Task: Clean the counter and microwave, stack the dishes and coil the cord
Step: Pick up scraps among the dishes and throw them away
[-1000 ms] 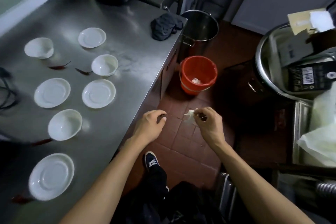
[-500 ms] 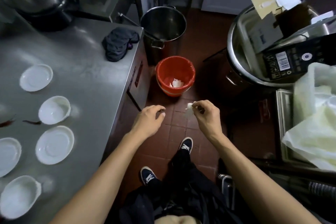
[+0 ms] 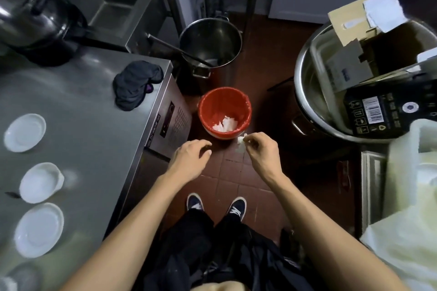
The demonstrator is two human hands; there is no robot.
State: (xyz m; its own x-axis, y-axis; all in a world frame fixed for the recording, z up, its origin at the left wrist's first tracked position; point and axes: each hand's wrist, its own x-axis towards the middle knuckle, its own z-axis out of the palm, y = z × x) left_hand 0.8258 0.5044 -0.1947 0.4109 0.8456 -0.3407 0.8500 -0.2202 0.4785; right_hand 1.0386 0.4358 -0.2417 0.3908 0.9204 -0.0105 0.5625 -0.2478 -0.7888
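My right hand (image 3: 261, 151) pinches a small white scrap of tissue (image 3: 241, 140) just in front of the red bin (image 3: 224, 111), near its front rim. White tissue lies in the bottom of the bin. My left hand (image 3: 190, 159) hovers beside it, fingers loosely curled, holding nothing. On the steel counter (image 3: 89, 139) at the left sit white dishes: a saucer (image 3: 24, 132), a small bowl (image 3: 41, 182) and another saucer (image 3: 39, 229). A dark cloth (image 3: 136, 84) lies crumpled near the counter's far corner.
A steel stockpot (image 3: 210, 45) with a ladle stands on the tiled floor behind the bin. A large steel basin (image 3: 314, 92) with cardboard boxes fills the right side. White plastic bags (image 3: 406, 220) sit at the lower right. A big kettle (image 3: 30, 14) stands at the counter's back.
The view has swung right and toward the bin, so fewer dishes show. Both hands moved closer to the red bin, the right still pinching the tissue scrap.
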